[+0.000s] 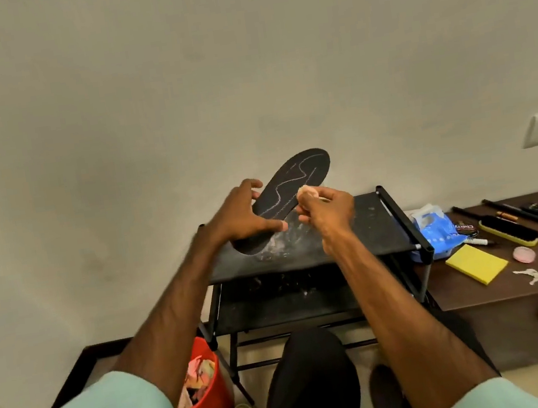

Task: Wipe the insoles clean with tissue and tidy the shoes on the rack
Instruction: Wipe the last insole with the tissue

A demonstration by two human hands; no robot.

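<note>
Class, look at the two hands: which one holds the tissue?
The right hand: its fingers pinch the wad of tissue beside the insole. The left hand grips only the insole.

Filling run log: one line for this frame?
wiping | left hand holds black insole | right hand pinches tissue against insole

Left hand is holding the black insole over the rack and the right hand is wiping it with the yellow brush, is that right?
Not quite: the head view shows the right hand pinching a wad of tissue, not the brush, which lies on the brown cabinet. The left hand does hold the black insole over the rack.
</note>
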